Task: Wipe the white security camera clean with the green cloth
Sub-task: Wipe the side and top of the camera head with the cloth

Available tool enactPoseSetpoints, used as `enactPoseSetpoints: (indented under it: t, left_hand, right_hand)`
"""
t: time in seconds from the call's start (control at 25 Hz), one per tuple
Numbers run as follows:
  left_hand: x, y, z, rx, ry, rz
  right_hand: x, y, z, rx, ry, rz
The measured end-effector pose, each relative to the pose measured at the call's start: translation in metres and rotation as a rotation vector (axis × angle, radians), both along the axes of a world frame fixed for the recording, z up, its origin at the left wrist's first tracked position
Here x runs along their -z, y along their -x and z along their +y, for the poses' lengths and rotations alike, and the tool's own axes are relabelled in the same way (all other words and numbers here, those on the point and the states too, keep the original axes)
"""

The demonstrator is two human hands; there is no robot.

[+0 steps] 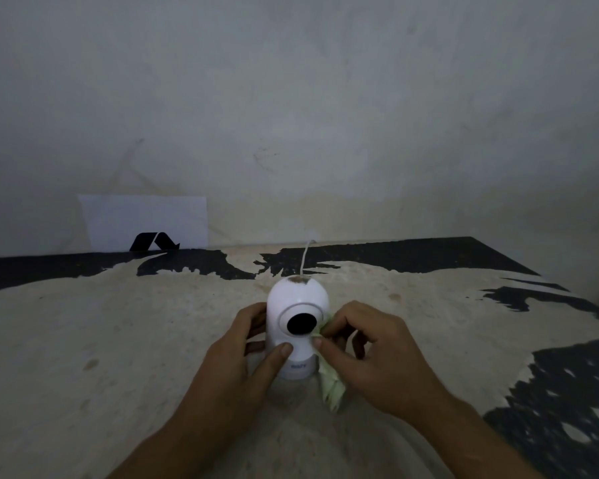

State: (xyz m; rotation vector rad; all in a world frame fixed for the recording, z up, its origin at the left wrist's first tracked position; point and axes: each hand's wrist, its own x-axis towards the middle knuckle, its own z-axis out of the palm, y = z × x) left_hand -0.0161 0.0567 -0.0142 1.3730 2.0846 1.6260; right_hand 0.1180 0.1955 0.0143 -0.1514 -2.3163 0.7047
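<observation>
The white security camera (296, 299) stands upright on a dusty surface, its black lens facing me and a brown dirt patch on its top. My left hand (242, 354) wraps around its left side, thumb pressed on the front below the lens. My right hand (367, 347) pinches the pale green cloth (331, 382) against the camera's right side, next to the lens. The cloth's loose end hangs down to the surface under that hand.
A white cable (305, 257) runs from behind the camera toward the wall. A white sheet of paper (146, 219) with a black shape leans against the wall at the back left. The surface (118, 340) is dark with worn pale patches.
</observation>
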Motion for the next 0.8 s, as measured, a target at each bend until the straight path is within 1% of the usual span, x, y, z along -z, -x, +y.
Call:
enactPoseSetpoints:
  t: [0.08, 0.2, 0.36, 0.52, 0.64, 0.72, 0.8]
  left_hand:
    - [0.000, 0.000, 0.000, -0.004, 0.004, 0.003]
    - [0.001, 0.001, 0.000, 0.006, 0.001, 0.024]
    - [0.002, 0.001, -0.002, -0.001, -0.007, 0.013]
    - [-0.001, 0.000, -0.002, 0.005, 0.012, 0.034]
    - [-0.003, -0.002, -0.002, 0.001, 0.023, 0.037]
    - [-0.003, -0.002, -0.002, -0.002, 0.029, 0.032]
    - [-0.002, -0.002, -0.002, -0.005, 0.034, 0.035]
  right_hand:
    - [0.001, 0.000, 0.001, 0.003, -0.052, -0.028]
    - [-0.002, -0.001, 0.004, 0.025, -0.003, 0.049]
    - [0.004, 0.001, -0.002, -0.015, -0.003, -0.056]
    - [-0.001, -0.003, 0.009, 0.011, 0.077, -0.067]
    - [0.003, -0.004, 0.006, -0.010, 0.025, -0.165]
    - [0.002, -0.003, 0.007, 0.018, 0.022, -0.149]
    - [0.001, -0.003, 0.009, 0.046, 0.062, -0.132]
